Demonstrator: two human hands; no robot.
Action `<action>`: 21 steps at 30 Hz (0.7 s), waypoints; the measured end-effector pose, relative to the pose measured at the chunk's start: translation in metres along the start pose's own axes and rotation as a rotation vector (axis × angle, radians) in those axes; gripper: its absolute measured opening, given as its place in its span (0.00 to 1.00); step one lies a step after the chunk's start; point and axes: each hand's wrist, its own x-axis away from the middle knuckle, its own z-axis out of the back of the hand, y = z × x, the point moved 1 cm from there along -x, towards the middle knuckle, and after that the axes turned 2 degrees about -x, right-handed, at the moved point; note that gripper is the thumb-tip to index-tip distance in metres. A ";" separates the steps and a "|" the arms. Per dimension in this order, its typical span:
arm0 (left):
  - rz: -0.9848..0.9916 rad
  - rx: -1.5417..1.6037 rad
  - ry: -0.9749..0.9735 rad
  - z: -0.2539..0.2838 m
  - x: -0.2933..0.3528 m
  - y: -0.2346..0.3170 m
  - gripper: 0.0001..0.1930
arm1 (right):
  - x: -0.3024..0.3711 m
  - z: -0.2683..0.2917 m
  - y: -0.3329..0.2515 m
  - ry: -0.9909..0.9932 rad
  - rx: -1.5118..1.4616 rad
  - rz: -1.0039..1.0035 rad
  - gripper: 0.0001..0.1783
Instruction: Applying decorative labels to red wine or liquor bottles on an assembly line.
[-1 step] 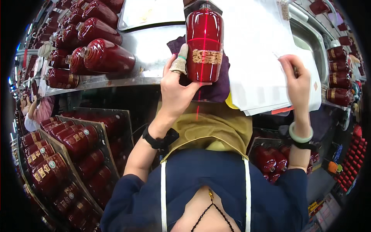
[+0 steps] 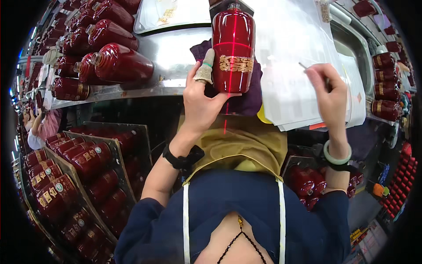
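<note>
A glossy red bottle with a patterned gold band lies with its neck pointing away from me, crossed by red laser lines. My left hand grips its lower left side, thumb at the base, with pale cloth covers on some fingers. Under the bottle is a dark purple cloth. Over the white sheets on the right, my right hand pinches a thin tool; only its slim tip shows, so I cannot tell its exact kind.
Several plain red bottles lie on the metal table at left. A white tray with gold pieces is at the back. Crates of red bottles stand at lower left. A metal basin sits at right. Another person is at far left.
My right hand has moved left over the white sheets, and the tip of the thin tool now shows. My left hand and the bottle stay almost in place.
</note>
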 end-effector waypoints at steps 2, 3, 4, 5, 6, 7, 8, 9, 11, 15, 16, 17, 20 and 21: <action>0.005 0.054 0.052 -0.003 0.001 -0.007 0.48 | 0.013 -0.038 -0.028 -0.054 -0.177 0.093 0.05; 0.084 0.165 0.012 0.001 0.000 0.000 0.48 | 0.019 -0.049 -0.044 -0.131 -0.191 0.099 0.04; 0.088 0.167 0.014 0.004 0.002 0.001 0.48 | 0.022 -0.057 -0.060 -0.207 -0.204 0.107 0.04; 0.071 0.217 -0.029 0.004 0.002 0.001 0.49 | 0.023 -0.066 -0.064 -0.209 -0.225 0.114 0.04; 0.054 0.267 -0.071 0.005 0.003 0.002 0.49 | 0.025 -0.076 -0.063 -0.211 -0.245 0.122 0.04; 0.052 0.399 -0.106 0.006 0.006 0.004 0.45 | 0.025 -0.086 -0.059 -0.197 -0.258 0.118 0.04; 0.052 0.401 -0.109 0.008 0.008 0.005 0.45 | 0.024 -0.091 -0.054 -0.204 -0.208 0.160 0.05; 0.142 0.555 -0.117 0.009 0.009 0.005 0.42 | 0.025 -0.094 -0.052 -0.190 -0.213 0.134 0.05; 0.222 0.766 -0.086 0.006 0.013 0.000 0.35 | 0.027 -0.099 -0.053 -0.186 -0.223 0.110 0.06; 0.249 0.742 0.016 -0.005 0.016 0.004 0.34 | 0.029 -0.104 -0.052 -0.172 -0.217 0.079 0.07; 0.250 0.745 0.013 -0.007 0.016 0.005 0.34 | 0.029 -0.105 -0.052 -0.162 -0.215 0.078 0.08; 0.236 0.694 0.018 -0.008 0.016 0.006 0.34 | 0.030 -0.104 -0.053 -0.161 -0.213 0.075 0.08; 0.226 0.678 0.027 -0.008 0.015 0.009 0.34 | 0.031 -0.102 -0.054 -0.142 -0.194 0.048 0.08; 0.230 0.688 0.027 -0.008 0.016 0.009 0.34 | 0.032 -0.100 -0.051 -0.121 -0.186 0.015 0.08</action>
